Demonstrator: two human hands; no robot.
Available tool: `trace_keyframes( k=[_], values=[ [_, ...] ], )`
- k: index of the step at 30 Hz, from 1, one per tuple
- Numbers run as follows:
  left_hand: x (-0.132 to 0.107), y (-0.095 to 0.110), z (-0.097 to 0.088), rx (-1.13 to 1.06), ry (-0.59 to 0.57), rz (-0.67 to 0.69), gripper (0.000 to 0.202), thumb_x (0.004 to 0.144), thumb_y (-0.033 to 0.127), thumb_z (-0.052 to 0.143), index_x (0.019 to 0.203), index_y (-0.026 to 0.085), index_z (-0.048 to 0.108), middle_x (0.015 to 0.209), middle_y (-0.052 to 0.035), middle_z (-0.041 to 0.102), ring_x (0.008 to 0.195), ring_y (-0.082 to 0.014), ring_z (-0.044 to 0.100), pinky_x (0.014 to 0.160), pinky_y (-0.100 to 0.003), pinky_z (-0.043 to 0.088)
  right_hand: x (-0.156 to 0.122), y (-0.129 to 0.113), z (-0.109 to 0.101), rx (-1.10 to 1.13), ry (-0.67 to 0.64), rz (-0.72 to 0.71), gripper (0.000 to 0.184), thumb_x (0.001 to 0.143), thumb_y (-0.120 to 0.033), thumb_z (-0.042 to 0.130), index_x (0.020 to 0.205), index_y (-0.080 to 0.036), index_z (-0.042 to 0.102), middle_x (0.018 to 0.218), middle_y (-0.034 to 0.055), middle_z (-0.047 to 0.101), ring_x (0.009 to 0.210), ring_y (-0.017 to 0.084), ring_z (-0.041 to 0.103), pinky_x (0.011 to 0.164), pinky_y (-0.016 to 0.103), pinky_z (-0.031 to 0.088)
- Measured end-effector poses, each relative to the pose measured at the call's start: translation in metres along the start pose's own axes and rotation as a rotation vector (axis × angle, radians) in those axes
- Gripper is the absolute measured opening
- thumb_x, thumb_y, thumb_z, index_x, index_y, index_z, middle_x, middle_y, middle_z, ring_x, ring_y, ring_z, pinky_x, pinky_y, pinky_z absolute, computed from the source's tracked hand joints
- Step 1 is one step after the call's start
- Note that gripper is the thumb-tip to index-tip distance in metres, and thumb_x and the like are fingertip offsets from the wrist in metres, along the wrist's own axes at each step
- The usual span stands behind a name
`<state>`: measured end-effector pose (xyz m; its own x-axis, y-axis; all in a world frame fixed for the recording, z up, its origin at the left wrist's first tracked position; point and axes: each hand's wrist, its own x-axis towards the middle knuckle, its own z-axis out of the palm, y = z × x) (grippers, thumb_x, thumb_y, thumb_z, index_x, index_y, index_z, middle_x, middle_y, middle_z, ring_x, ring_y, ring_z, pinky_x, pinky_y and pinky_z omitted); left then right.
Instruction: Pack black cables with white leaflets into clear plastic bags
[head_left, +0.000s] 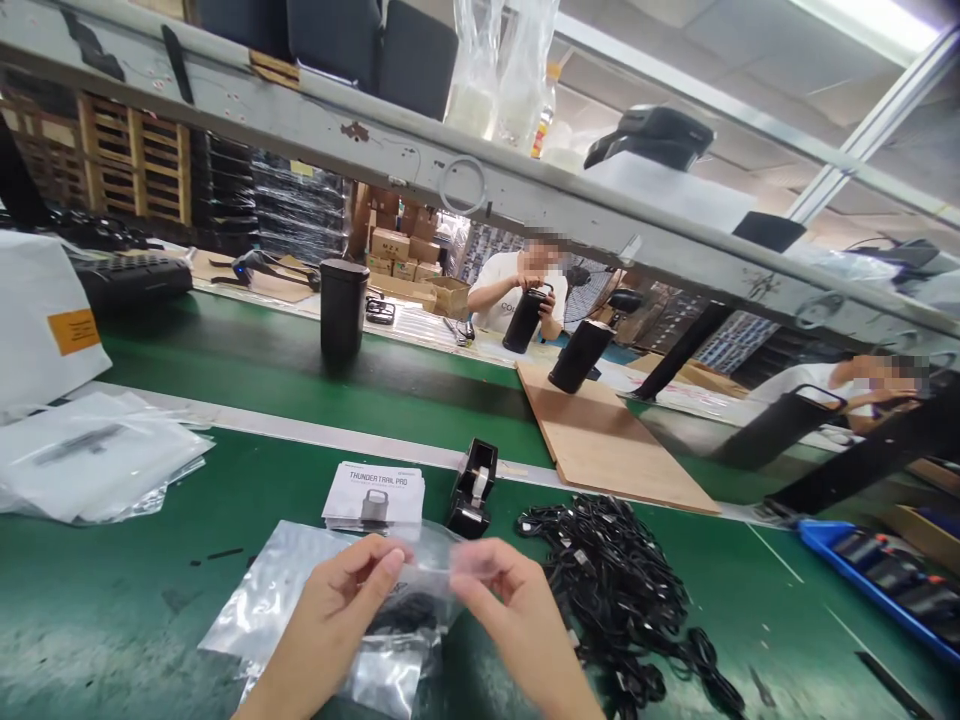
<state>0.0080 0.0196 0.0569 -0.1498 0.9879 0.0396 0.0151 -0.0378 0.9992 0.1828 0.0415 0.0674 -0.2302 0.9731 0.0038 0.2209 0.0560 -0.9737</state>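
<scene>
Between my hands is a clear plastic bag point(427, 575) with a coiled black cable point(405, 612) inside it. My left hand point(349, 590) pinches the bag's top edge on one side. At the other side my right hand point(510, 590), slightly blurred, has thumb and fingers together on the same edge. Below lie more flat clear bags point(262, 590) on the green table. Just beyond my hands sits a stack of printed booklets point(375, 492) reading "THUNDERTRAIL PRO". A black tape dispenser point(474, 488) stands beside it. To the right spreads a heap of black cables point(607, 570).
A blue tray point(885, 590) holds black parts at the far right. Plastic bags point(97, 450) lie at left. Behind, black cylinders point(343, 310) and a wooden board point(615, 430) rest on the green belt. A shelf beam point(375, 140) crosses above. Two people point(499, 285) work opposite.
</scene>
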Motion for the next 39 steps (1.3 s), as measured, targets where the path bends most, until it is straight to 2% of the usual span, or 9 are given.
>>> trace_keyframes(
  k=[3, 11, 15, 21, 25, 28, 33, 36, 39],
  values=[
    [0.007, -0.008, -0.01, 0.054, -0.023, -0.041, 0.023, 0.069, 0.042, 0.06, 0.076, 0.022, 0.068, 0.075, -0.0007, 0.069, 0.073, -0.0187, 0.06, 0.066, -0.024, 0.048, 0.004, 0.004, 0.005, -0.085, 0.028, -0.045, 0.019, 0.078, -0.03, 0.058, 0.073, -0.015, 0.068, 0.074, 0.0059, 0.066, 0.069, 0.018, 0.058, 0.064, 0.028, 0.044],
    [0.017, -0.004, -0.024, -0.039, -0.047, -0.11, 0.049, 0.075, 0.056, 0.045, 0.107, 0.022, 0.058, 0.099, -0.0084, 0.068, 0.094, -0.024, 0.061, 0.075, -0.033, 0.048, 0.005, 0.011, -0.004, -0.17, -0.031, -0.348, 0.035, 0.076, -0.004, 0.045, 0.087, -0.026, 0.071, 0.084, 0.0015, 0.068, 0.078, 0.016, 0.061, 0.071, 0.026, 0.047],
    [0.017, -0.009, -0.011, 0.13, -0.178, -0.114, 0.035, 0.065, 0.051, 0.062, 0.075, 0.018, 0.064, 0.068, -0.0029, 0.067, 0.067, -0.0198, 0.062, 0.056, -0.025, 0.046, 0.005, 0.015, -0.003, -0.253, -0.069, -0.439, 0.036, 0.074, -0.003, 0.043, 0.082, -0.025, 0.071, 0.087, 0.0024, 0.066, 0.081, 0.015, 0.06, 0.071, 0.026, 0.046],
    [0.01, -0.019, -0.002, 0.086, -0.03, -0.094, 0.03, 0.067, 0.048, 0.061, 0.07, 0.019, 0.063, 0.06, 0.0025, 0.064, 0.062, -0.0163, 0.059, 0.06, -0.022, 0.044, 0.031, 0.019, -0.014, -0.249, 0.411, 0.004, 0.029, 0.083, -0.042, 0.044, 0.087, -0.019, 0.061, 0.091, 0.008, 0.06, 0.057, 0.014, 0.056, 0.064, 0.03, 0.044],
    [0.009, -0.027, -0.003, 0.1, -0.006, -0.093, 0.029, 0.069, 0.049, 0.06, 0.071, 0.02, 0.06, 0.061, 0.0025, 0.062, 0.067, -0.0178, 0.059, 0.062, -0.023, 0.045, 0.056, 0.028, -0.015, -0.128, 0.308, 0.197, 0.034, 0.073, -0.051, 0.056, 0.065, -0.018, 0.057, 0.058, 0.0005, 0.056, 0.04, 0.012, 0.052, 0.05, 0.028, 0.043],
    [0.009, -0.029, -0.004, 0.107, 0.023, -0.077, 0.03, 0.07, 0.05, 0.059, 0.072, 0.02, 0.06, 0.061, 0.0026, 0.061, 0.066, -0.0179, 0.058, 0.062, -0.025, 0.046, 0.059, 0.03, -0.007, 0.0, 0.278, 0.231, 0.033, 0.075, -0.05, 0.052, 0.076, -0.017, 0.054, 0.068, 0.0015, 0.059, 0.05, 0.014, 0.06, 0.05, 0.026, 0.047],
    [0.01, -0.029, -0.005, 0.056, 0.039, -0.081, 0.031, 0.07, 0.051, 0.057, 0.072, 0.02, 0.059, 0.061, 0.0019, 0.059, 0.069, -0.0186, 0.057, 0.064, -0.025, 0.046, 0.043, 0.032, 0.007, 0.161, 0.304, 0.165, 0.032, 0.076, -0.049, 0.052, 0.076, -0.017, 0.054, 0.109, 0.009, 0.054, 0.094, 0.02, 0.061, 0.08, 0.031, 0.046],
    [0.011, -0.032, -0.007, 0.07, 0.006, -0.105, 0.032, 0.072, 0.051, 0.055, 0.07, 0.019, 0.057, 0.058, 0.0026, 0.054, 0.064, -0.017, 0.054, 0.061, -0.025, 0.045, 0.035, 0.042, 0.011, -0.065, 0.362, 0.07, 0.028, 0.076, -0.041, 0.054, 0.064, -0.017, 0.059, 0.109, 0.0109, 0.051, 0.11, 0.024, 0.048, 0.086, 0.03, 0.04],
    [0.011, -0.035, -0.01, 0.071, -0.027, -0.118, 0.031, 0.073, 0.05, 0.054, 0.072, 0.02, 0.057, 0.058, 0.0029, 0.052, 0.058, -0.0149, 0.05, 0.056, -0.024, 0.043, 0.027, 0.049, 0.008, -0.374, 0.398, 0.092, 0.025, 0.076, -0.036, 0.053, 0.06, -0.017, 0.059, 0.1, 0.0099, 0.051, 0.084, 0.021, 0.056, 0.074, 0.031, 0.042]
  ],
)
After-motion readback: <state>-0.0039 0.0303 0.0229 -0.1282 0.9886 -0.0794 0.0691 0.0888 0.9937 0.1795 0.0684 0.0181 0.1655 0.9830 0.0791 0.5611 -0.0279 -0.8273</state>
